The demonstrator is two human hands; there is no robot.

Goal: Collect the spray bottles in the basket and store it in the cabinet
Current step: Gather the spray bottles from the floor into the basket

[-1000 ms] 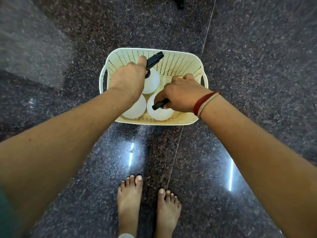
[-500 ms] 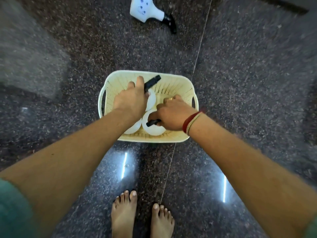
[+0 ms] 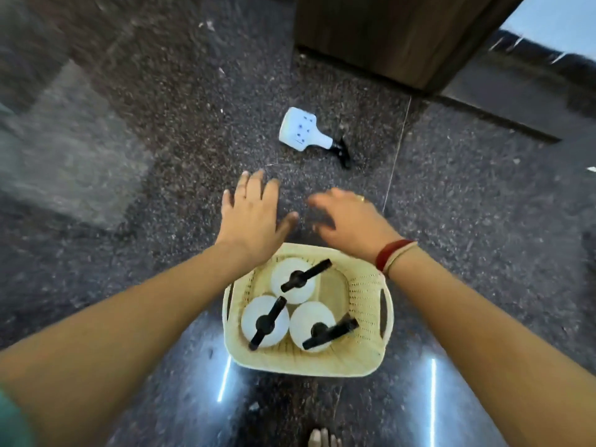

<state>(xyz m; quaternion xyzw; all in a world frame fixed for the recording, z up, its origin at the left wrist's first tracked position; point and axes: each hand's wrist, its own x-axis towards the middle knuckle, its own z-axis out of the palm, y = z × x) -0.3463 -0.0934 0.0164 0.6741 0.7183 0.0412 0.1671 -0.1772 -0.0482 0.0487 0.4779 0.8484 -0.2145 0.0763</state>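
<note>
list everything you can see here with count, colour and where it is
upright white spray bottles with black trigger heads: 3, white and black, standing together in the left part of the basket
cream perforated plastic basket: 1, cream, on the floor in front of the person
white spray bottle lying on its side: 1, white with small blue marks and a black head, on the floor beyond the hands
brown wooden cabinet: 1, brown, top of view, standing on the floor
dark speckled stone floor: 1, dark grey, under everything
red and cream wrist bands: on the right wrist
toes: bare, bottom edge
left hand: open, empty, beyond the basket
right hand: open, empty, blurred, beyond the basket
</note>
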